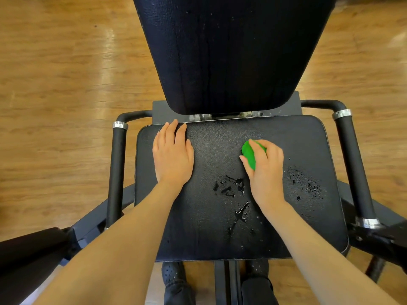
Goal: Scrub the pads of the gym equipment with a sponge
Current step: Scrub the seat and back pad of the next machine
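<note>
A black seat pad (215,216) of a gym machine lies below me, with wet streaks and droplets on its middle and right. Behind it rises the black back pad (229,51), also beaded with water. My right hand (266,168) presses a green sponge (250,154) onto the seat pad right of centre, fingers wrapped over it. My left hand (172,154) lies flat, palm down and fingers together, on the pad's far left part.
Black padded handle bars with chrome rings flank the seat, the left bar (116,170) and the right bar (354,164). A dark roller pad (28,256) juts in at lower left. My dark shoes (176,285) stand under the seat's front edge. Wooden floor (66,84) surrounds the machine.
</note>
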`<control>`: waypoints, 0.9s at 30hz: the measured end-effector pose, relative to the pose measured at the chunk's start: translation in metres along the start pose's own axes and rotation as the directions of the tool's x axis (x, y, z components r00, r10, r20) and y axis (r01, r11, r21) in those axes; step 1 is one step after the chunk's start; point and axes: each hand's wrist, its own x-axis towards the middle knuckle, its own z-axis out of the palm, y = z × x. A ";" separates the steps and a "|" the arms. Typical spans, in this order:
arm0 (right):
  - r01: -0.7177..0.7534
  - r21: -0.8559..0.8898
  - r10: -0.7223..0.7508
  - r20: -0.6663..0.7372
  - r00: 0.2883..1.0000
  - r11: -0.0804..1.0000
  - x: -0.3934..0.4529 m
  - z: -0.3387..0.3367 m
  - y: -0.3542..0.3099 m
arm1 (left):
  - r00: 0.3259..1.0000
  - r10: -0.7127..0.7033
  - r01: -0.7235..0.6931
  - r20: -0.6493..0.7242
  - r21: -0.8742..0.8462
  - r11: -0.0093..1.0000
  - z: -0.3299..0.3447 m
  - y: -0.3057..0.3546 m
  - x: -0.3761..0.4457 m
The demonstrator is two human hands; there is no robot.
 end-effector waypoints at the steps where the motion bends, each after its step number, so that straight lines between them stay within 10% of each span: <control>1: -0.003 -0.007 0.003 -0.003 1.000 1.000 0.008 0.001 0.001 | 1.000 -0.002 0.002 0.000 -0.004 1.000 0.000 0.000 0.000; 27: -0.061 -0.066 0.060 -0.020 0.998 0.996 0.048 -0.006 0.016 | 1.000 -0.016 0.016 0.017 -0.027 1.000 -0.002 0.002 -0.002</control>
